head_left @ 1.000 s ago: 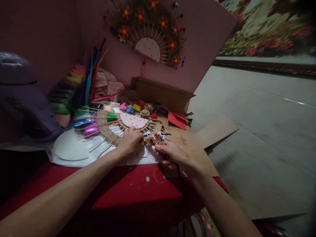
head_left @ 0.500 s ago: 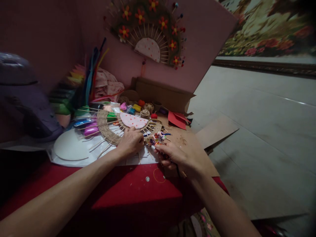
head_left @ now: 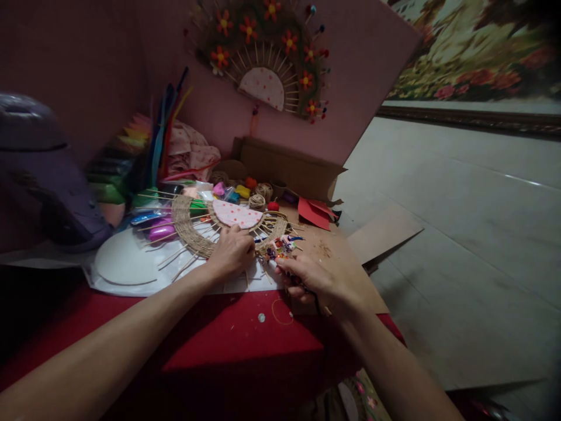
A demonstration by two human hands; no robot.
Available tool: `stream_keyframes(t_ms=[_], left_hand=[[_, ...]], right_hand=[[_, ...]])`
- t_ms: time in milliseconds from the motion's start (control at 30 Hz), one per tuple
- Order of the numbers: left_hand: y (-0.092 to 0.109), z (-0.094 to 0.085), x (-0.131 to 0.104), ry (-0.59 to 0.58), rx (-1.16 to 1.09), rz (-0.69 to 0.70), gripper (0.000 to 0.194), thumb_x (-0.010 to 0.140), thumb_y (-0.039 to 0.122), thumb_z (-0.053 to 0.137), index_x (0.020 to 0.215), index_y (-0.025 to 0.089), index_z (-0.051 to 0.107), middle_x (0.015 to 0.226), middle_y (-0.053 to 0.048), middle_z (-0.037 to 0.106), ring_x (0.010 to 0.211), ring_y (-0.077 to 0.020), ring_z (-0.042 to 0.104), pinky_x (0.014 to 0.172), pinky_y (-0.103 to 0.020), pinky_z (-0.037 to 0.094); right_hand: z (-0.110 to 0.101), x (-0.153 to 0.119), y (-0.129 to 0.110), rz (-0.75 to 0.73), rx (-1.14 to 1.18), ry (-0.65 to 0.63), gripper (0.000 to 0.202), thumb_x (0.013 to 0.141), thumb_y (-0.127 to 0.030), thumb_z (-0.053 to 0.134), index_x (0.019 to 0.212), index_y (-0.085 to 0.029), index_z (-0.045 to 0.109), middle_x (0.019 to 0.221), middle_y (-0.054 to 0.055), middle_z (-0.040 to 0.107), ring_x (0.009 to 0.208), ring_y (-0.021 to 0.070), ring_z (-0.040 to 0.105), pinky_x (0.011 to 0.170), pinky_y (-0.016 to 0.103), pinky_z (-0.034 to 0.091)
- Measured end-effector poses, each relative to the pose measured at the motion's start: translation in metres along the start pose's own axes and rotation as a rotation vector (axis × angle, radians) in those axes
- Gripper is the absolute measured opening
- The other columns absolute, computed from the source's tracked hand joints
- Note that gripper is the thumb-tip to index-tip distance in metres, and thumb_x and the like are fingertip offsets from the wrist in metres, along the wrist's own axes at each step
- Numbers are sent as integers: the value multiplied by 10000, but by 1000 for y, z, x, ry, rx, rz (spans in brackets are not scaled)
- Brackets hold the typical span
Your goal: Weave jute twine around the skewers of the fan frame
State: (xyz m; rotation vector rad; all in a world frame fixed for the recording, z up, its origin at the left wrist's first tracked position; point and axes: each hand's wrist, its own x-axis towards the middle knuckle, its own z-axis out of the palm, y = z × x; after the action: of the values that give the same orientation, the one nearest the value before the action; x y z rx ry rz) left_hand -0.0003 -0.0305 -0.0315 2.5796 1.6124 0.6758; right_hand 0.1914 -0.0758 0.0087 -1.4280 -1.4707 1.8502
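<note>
A half-round fan of thin sticks woven with brown twine (head_left: 189, 231) lies on the table, with a white, red-dotted half circle (head_left: 236, 214) at its centre. My left hand (head_left: 232, 250) is closed on the fan's lower edge, just below the dotted piece. To its right, my right hand (head_left: 304, 275) is wrapped round a tool with a dark cord; its small white tip points at the fan. Small dark, orange and white pieces (head_left: 280, 248) cluster at that tip, too small to tell apart. The tool's body is mostly hidden by my fingers.
Behind the fan are twine balls (head_left: 257, 202), a red felt sheet (head_left: 314, 214) and cardboard (head_left: 289, 172). A white disc (head_left: 125, 257) lies left, near a purple container (head_left: 44, 175). A finished flowered fan (head_left: 267, 58) hangs on the wall. Red cloth (head_left: 245, 333) covers the table front.
Both hands stay in nearly the same place. My right hand and the tool tip have shifted very slightly.
</note>
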Motion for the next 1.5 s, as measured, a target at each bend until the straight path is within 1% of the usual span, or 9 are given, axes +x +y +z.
stream_keyframes(t_ms=[100,233,533,800,900,1033,1233,1500], left_hand=[[0,0,0,-2,1,0,169,783,182,510,725,177,668,866,-73,677,905,-245,471,781,-381,316],[0,0,0,-9,4,1,182,784,182,496,726,177,669,870,-71,675,908,-245,468,785,-379,311],[0,0,1,-31,2,-18,178,782,200,503,740,174,674,873,-73,672,917,-241,470,796,-379,310],[-1,1,1,-19,-4,-19,168,786,201,516,736,173,674,869,-80,668,910,-242,464,800,-386,309],[0,1,1,-23,0,-16,173,792,210,513,732,175,672,870,-75,668,907,-241,461,800,-386,308],[0,0,1,-30,3,-21,173,789,199,512,737,176,675,868,-72,667,916,-239,461,804,-383,306],[0,0,1,-40,-10,-27,175,782,194,504,739,175,673,862,-77,665,905,-236,458,791,-380,308],[1,-1,0,-31,0,-24,177,788,201,503,745,169,672,876,-81,668,914,-241,467,794,-378,312]], right_hand=[[1,-3,-2,28,6,0,246,814,-424,518,739,-205,435,531,-76,377,375,29,241,340,163,125],[2,-6,-4,27,6,7,235,832,-407,501,736,-204,431,509,-81,360,368,33,234,340,167,115],[2,-3,-4,47,33,1,249,832,-426,499,748,-202,431,476,-94,345,353,29,232,350,164,102],[0,4,2,27,53,4,242,817,-424,517,754,-203,441,493,-82,363,365,32,260,348,165,118],[1,3,3,19,52,1,248,818,-421,519,741,-200,439,498,-81,357,367,29,265,348,163,124],[2,0,0,-10,35,23,240,822,-413,529,751,-200,446,532,-72,388,379,27,277,346,160,133],[3,-2,-2,13,40,32,240,834,-419,514,762,-206,431,509,-84,360,368,27,237,339,162,109],[5,-3,-3,19,38,29,248,836,-426,503,767,-199,431,514,-90,351,366,21,238,351,153,93]])
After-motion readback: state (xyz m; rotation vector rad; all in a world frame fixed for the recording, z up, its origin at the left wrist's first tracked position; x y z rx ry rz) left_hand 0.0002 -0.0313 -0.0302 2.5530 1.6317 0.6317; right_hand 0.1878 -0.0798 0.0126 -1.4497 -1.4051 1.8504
